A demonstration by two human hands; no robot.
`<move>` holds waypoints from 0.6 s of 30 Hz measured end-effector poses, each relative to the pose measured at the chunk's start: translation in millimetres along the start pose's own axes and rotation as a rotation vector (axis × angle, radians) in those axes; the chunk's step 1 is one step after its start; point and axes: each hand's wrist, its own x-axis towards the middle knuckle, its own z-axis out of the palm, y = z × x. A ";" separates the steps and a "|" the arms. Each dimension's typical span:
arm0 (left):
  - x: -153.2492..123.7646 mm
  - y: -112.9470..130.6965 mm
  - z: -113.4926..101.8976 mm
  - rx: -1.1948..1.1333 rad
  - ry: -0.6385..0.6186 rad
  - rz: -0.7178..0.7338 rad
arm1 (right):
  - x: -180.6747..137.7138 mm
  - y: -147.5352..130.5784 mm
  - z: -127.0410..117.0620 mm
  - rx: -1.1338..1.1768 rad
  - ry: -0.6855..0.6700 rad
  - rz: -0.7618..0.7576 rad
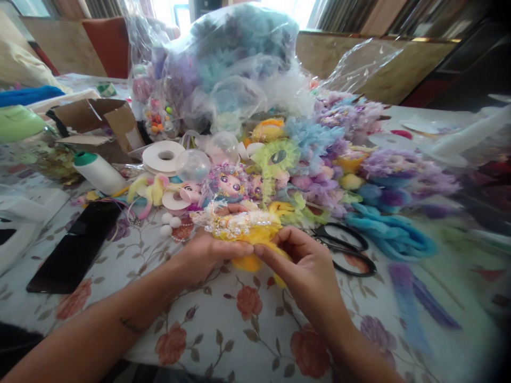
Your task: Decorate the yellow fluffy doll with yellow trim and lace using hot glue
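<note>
Both my hands meet over the flowered tablecloth (247, 324) on a small yellow fluffy doll piece (243, 229) trimmed with white lace and beads. My left hand (207, 250) grips it from the left with closed fingers. From the right, my right hand (303, 260) pinches its yellow edge between thumb and fingertips. Just behind the piece lie little doll heads (229, 183) with big eyes and pastel hair.
Black scissors (345, 250) lie right of my hands. At the left are a black phone (75, 247), a white thread cone (98, 171), a ribbon spool (163, 157) and an open cardboard box (99, 119). Pastel feather pompoms (351, 159) and plastic bags (235, 58) fill the back.
</note>
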 end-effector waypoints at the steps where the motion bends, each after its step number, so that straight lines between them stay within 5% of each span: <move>1: 0.3 0.2 0.0 0.005 -0.003 -0.004 | 0.5 0.0 -0.4 0.004 0.001 0.011; 9: 0.2 0.0 -0.2 0.005 -0.019 -0.049 | 4.2 5.1 -1.1 0.067 0.116 0.041; 18: 0.8 -0.4 0.3 0.031 -0.034 -0.037 | 8.7 3.8 -4.1 0.259 -0.057 0.076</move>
